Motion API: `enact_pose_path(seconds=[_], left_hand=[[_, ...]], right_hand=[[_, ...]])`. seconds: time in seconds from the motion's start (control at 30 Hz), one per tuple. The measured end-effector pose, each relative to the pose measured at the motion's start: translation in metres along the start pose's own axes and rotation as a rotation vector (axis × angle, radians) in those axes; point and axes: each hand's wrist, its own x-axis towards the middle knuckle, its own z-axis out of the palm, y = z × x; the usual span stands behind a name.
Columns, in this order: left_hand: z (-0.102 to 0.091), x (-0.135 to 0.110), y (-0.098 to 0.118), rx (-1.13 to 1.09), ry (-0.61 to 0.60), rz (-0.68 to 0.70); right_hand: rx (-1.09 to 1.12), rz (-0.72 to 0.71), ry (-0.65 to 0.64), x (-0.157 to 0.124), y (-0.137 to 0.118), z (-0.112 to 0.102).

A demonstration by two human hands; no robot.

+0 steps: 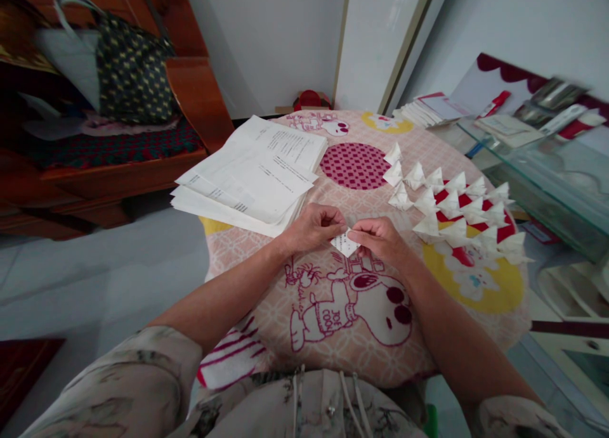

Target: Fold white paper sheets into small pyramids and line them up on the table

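Observation:
Between my two hands is a small folded piece of printed paper, held above the patterned tablecloth. My left hand pinches its left upper edge with thumb and forefinger. On the other side, my right hand grips the right edge, the thumb lying across the paper. Left of and beyond my hands lies a stack of printed sheets, its layers slightly fanned. To the right, several folded white paper shapes with pointed tips stand in rows.
The round table wears a pink cloth with cartoon dogs. Close by on the right is a glass shelf with a red marker and metal containers. A wooden bench with a dark patterned bag stands at the left.

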Motion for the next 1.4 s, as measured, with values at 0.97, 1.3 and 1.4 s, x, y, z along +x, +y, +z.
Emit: enact_pose_path(seconds=[0.97, 1.3, 1.4], left_hand=[[0.002, 0.008, -0.007, -0.355, -0.091, -0.262], [0.000, 0.006, -0.006, -0.236, 0.088, -0.136], [0.003, 0.005, -0.006, -0.192, 0.057, -0.106]], right_hand=[[0.365, 0.077, 0.286, 0.003, 0.001, 0.009], [0.297, 0.106, 0.147, 0.003, 0.000, 0.011], [0.308, 0.107, 0.177, 0.004, 0.000, 0.011]])
